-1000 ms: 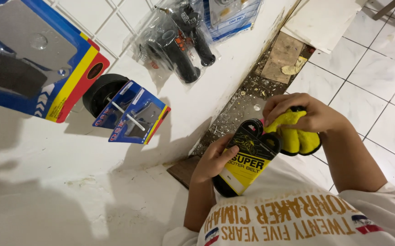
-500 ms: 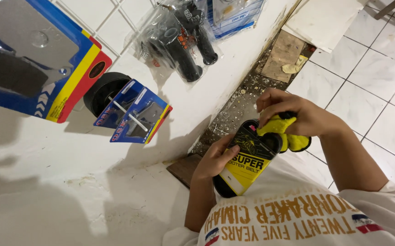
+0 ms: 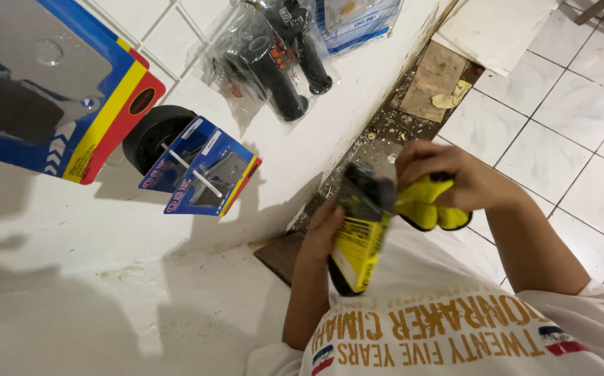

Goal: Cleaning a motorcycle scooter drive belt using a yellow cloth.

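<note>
From the head camera I see my left hand (image 3: pixel 323 230) clasped around the side of a yellow-and-black packet (image 3: pixel 359 240), which sits above my lap just off the edge of the white counter (image 3: pixel 107 299). My right hand (image 3: pixel 448 177) is closed on a yellow cloth (image 3: pixel 427 205) pressed to the packet's dark top. Compared with half a second ago, the packet has turned edge-on, hiding its printed face, while the blue carded parts (image 3: pixel 201 170) and bagged black grips (image 3: pixel 274 63) lie unmoved.

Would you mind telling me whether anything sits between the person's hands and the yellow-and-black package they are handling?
Nothing visible does. The left hand grips the yellow-and-black package directly from the side, and the right hand sits at its top end, also clutching a yellow cloth.
</note>
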